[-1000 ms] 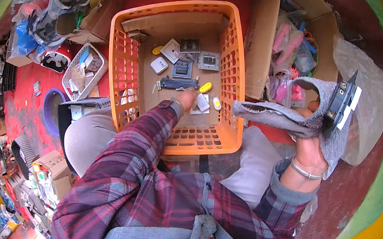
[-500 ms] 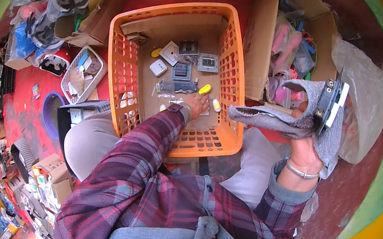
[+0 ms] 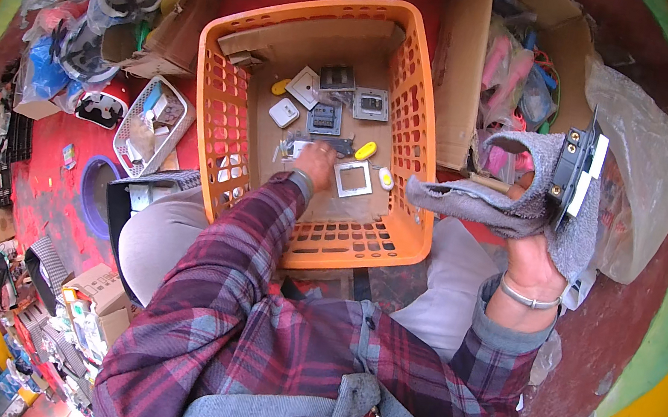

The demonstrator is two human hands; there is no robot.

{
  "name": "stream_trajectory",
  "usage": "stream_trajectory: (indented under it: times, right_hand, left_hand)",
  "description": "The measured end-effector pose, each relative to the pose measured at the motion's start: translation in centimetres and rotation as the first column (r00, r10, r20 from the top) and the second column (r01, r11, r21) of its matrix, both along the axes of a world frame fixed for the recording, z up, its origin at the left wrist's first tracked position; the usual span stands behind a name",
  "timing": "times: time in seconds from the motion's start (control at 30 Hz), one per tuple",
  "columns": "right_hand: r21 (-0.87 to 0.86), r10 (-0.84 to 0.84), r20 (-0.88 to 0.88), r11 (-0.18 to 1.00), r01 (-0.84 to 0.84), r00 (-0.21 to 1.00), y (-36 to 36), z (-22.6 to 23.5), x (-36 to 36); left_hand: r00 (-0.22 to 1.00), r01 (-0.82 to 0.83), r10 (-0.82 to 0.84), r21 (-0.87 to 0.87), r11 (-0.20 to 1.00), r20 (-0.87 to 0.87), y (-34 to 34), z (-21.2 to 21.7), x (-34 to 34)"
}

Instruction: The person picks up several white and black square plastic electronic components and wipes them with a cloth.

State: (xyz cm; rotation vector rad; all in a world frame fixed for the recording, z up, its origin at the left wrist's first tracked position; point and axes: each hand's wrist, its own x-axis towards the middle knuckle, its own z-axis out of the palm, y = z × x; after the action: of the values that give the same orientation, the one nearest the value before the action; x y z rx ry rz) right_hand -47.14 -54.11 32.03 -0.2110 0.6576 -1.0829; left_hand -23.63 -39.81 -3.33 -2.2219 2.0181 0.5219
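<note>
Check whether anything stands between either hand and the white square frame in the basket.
Nothing visible stands between the left hand and the white square frame just to its right. The orange basket's right wall stands between that frame and the right hand.

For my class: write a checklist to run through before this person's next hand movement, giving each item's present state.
1. Left hand inside the orange plastic basket: ok.
2. Left hand's grip on anything: cannot tell.
3. Grey cloth held in right hand: ok.
4. White square frame clear of left hand: ok.
5. Long dark piece fully uncovered: not ok; left hand partly hides it.
</note>
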Motion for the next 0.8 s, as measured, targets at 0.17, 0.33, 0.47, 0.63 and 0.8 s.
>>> stream_trajectory:
  times: [0.17,0.33,0.47,0.63,0.8]
  right_hand:
    - [0.038,-0.071,-0.04,0.997,0.072,0.997,-0.5,-0.6,-0.6]
    - [-0.227,0.235,0.139,0.953,-0.2,0.962,-0.8,-1.9,-2.7]
    - [-0.169,0.169,0.143,0.975,-0.144,0.975,-0.9,-2.7,-3.3]
    - [-0.144,0.096,0.17,0.987,-0.072,0.981,-0.7,-2.7,-2.2]
    - [-0.163,0.149,0.176,0.979,-0.12,0.973,-0.9,-1.2,0.3]
  left_hand:
    - [0.934,0.356,-0.345,0.357,0.864,-0.098,-0.7,-1.2,-6.4]
    - [0.976,0.217,-0.193,0.406,0.888,-0.1,-0.4,-4.4,-8.1]
    - [0.99,0.106,-0.051,0.466,0.878,-0.13,-0.8,-4.2,-6.8]
    - [0.948,-0.113,0.172,0.224,0.968,-0.267,-0.1,-2.3,-4.4]
    - [-0.096,-0.522,0.558,0.519,0.677,-0.824,-1.3,-0.6,-0.5]
